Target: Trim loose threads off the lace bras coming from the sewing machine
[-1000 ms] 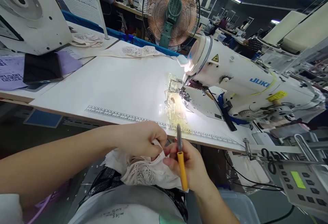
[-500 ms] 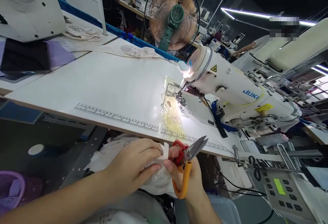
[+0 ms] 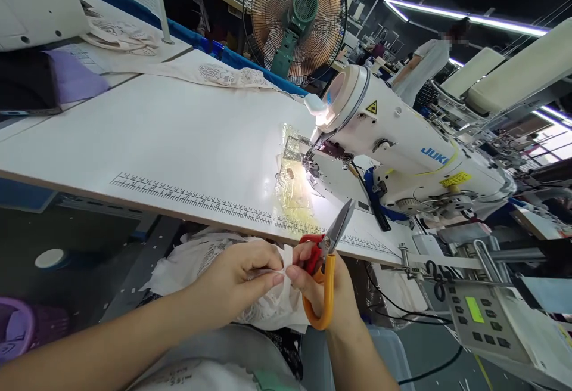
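Observation:
My left hand [image 3: 239,275] pinches a small white strip of a white lace garment [image 3: 268,310] bunched on my lap, below the table's front edge. My right hand [image 3: 319,292] pinches the same strip from the right and also holds orange-handled thread snips [image 3: 328,260], whose blades point up and to the right. Both hands meet at the strip, fingertips almost touching. Behind them runs the white sewing table [image 3: 179,140] with a printed ruler along its edge. The white JUKI sewing machine [image 3: 402,146] stands at the right, its lamp lit over the needle area.
Clear plastic film [image 3: 292,191] lies by the needle. A standing fan [image 3: 295,18] is behind the table. Lace pieces [image 3: 223,75] lie at the table's far edge. A control panel [image 3: 480,319] hangs at the right. A person [image 3: 422,69] stands far back. A purple basket [image 3: 18,334] sits low left.
The view has risen and shifted left. The snips turned from blade-upright to pointing up-right, and both hands now pinch the white strip between them.

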### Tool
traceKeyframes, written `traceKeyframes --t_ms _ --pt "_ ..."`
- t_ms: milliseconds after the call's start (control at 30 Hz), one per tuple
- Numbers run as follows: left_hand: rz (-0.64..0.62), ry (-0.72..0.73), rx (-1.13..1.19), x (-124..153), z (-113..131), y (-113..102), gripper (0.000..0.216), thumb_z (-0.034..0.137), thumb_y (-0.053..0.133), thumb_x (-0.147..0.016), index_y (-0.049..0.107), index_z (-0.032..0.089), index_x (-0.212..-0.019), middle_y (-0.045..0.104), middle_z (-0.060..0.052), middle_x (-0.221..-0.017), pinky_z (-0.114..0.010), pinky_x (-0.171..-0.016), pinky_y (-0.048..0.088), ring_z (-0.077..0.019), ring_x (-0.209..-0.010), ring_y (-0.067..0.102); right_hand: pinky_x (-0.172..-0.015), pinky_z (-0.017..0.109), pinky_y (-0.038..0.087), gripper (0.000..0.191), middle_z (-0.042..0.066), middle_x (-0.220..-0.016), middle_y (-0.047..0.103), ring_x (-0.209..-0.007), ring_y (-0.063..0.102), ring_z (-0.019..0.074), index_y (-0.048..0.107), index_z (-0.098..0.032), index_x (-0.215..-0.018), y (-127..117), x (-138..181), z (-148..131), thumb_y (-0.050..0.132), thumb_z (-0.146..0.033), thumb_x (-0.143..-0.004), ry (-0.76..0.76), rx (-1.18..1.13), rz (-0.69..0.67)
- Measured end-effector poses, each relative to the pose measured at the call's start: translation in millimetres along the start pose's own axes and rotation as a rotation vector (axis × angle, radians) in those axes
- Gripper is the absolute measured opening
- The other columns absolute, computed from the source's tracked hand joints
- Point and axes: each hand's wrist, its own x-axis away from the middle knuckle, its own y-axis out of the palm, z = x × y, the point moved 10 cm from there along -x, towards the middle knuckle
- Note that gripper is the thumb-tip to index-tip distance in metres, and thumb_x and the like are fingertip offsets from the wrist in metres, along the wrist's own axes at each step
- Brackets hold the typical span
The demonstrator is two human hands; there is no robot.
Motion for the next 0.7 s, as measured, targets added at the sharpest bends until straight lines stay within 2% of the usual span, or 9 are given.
traceKeyframes --t_ms 167,267,367,433,567,700 --pt "0.063 0.006 -0.101 -1 -3 0 0.019 0.022 0.045 -0.08 0.057 0.017 -0.066 0.05 0.002 -0.061 -0.02 -0.051 0.037 -0.0108 -0.057 0.047 -0.049 0.026 0.037 0.023 -0.001 -0.068 0.051 -0.055 0.046 0.012 0.044 -0.022 -0.072 -7 -3 -5 0.065 -0.033 -0.073 -0.079 0.081 0.088" --pt "0.065 0.009 -0.185 0 -7 6 0.016 0.024 0.045 -0.08 0.058 0.018 -0.072 0.054 0.002 -0.064 -0.02 -0.054 0.039 -0.012 -0.061 0.05 -0.054 0.028 0.04 0.023 -0.001 -0.067 0.051 -0.059 0.048 0.0129 0.042 -0.022 -0.072 -7 -2 -7 0.063 -0.031 -0.074 -0.104 0.083 0.12" --pt "0.056 -0.021 -0.187 -1 -11 11 0.022 0.026 0.042 -0.082 0.058 0.018 -0.07 0.056 0.002 -0.064 -0.021 -0.056 0.04 -0.0121 -0.061 0.051 -0.064 0.03 0.041 0.021 -0.002 -0.068 0.051 -0.063 0.049 0.0126 0.042 -0.022 -0.072 -7 2 -8 0.062 -0.027 -0.075 -0.097 0.089 0.152" --pt "0.059 -0.037 -0.156 -2 -11 10 0.027 0.027 0.04 -0.083 0.055 0.018 -0.062 0.05 0.003 -0.058 -0.021 -0.052 0.037 -0.0109 -0.056 0.047 -0.065 0.029 0.041 0.02 -0.003 -0.067 0.051 -0.062 0.048 0.0118 0.042 -0.022 -0.071 -7 3 -9 0.062 -0.023 -0.075 -0.096 0.096 0.156" --pt "0.018 -0.096 0.0 -6 -13 11 0.03 0.027 0.045 -0.079 0.042 0.017 -0.051 0.035 0.006 -0.051 -0.021 -0.046 0.028 -0.0084 -0.048 0.035 -0.055 0.025 0.04 0.02 -0.003 -0.068 0.052 -0.059 0.047 0.0108 0.045 -0.021 -0.073 -7 2 -7 0.065 -0.02 -0.072 -0.039 0.07 0.11" --pt "-0.076 -0.194 0.205 -7 -23 20 0.028 0.029 0.049 -0.074 0.041 0.017 -0.051 0.032 0.007 -0.05 -0.021 -0.045 0.024 -0.0078 -0.047 0.03 -0.053 0.024 0.04 0.022 -0.003 -0.068 0.053 -0.058 0.047 0.0104 0.047 -0.02 -0.073 -9 0 -3 0.069 -0.021 -0.069 0.007 0.01 0.1"
